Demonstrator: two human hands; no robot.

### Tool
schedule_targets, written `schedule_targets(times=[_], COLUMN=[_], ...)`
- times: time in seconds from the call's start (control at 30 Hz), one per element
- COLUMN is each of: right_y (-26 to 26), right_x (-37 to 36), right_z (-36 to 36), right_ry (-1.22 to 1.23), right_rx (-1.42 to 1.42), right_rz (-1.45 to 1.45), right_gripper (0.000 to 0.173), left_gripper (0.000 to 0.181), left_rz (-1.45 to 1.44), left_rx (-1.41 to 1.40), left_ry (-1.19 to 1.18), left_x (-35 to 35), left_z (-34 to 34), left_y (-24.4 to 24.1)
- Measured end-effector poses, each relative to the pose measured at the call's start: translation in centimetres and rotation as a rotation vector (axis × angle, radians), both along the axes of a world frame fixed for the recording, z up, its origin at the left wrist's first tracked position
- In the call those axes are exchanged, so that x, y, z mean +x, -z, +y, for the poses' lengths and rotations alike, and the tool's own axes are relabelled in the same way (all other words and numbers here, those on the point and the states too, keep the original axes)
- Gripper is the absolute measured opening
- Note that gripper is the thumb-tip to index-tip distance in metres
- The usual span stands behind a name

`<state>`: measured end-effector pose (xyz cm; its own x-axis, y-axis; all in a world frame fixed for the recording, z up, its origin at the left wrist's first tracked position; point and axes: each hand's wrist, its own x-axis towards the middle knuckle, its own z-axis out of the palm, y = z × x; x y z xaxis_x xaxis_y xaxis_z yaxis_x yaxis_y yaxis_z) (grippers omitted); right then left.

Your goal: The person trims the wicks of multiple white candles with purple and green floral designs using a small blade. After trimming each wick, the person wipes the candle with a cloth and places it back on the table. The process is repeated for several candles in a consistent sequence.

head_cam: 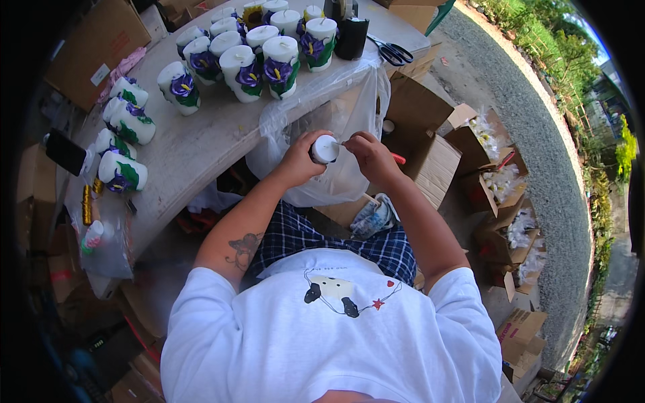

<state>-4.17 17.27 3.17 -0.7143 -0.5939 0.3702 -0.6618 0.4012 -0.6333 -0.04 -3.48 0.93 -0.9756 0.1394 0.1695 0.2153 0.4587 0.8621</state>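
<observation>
A white pillar candle (325, 149) is held upright in my left hand (304, 160), its top facing up and its side mostly hidden by my fingers. The fingertips of my right hand (368, 153) are pinched at the candle's top edge on a small, thin item, perhaps a tool or the wick; I cannot tell which. Both hands are above a clear plastic bag (342, 176) that hangs over the table's edge. On the table (211, 131) stand several white candles (280, 65) with purple calla flowers and green leaves. More decorated candles (123, 171) lie on their sides at the left.
Black-handled scissors (395, 53) and a black tape dispenser (351, 38) lie at the table's far right. An open cardboard box (421, 106) is right of the bag, with boxes of wrapped items (501, 184) beyond. A stained cloth (375, 217) is near my lap. A phone (66, 152) stands at left.
</observation>
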Motion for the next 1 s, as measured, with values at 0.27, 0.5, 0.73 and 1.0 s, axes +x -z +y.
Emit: schedule_targets(times=[0.27,0.5,0.73,1.0], right_y=[0.9,1.0,1.9,2.7], right_x=[-0.2,0.3,0.8,1.1], right_z=[-0.3,-0.5,-1.0,-1.4], right_ry=[0.022,-0.002,-0.063,-0.016], right_rx=[-0.138,-0.071,-0.117,-0.160], right_rz=[-0.110,-0.077,-0.091,-0.154], right_gripper=[0.014,0.013,0.012,0.018], left_gripper=[0.063,0.061,0.062,0.060], left_rz=[0.022,0.132,0.159,0.162], left_rx=[-0.047,-0.010,-0.004,-0.008], left_ry=[-0.065,-0.120,-0.156,-0.194], left_x=[0.1,0.1,0.1,0.1], left_z=[0.6,0.9,0.7,0.7], left_y=[-0.5,-0.1,0.4,0.5])
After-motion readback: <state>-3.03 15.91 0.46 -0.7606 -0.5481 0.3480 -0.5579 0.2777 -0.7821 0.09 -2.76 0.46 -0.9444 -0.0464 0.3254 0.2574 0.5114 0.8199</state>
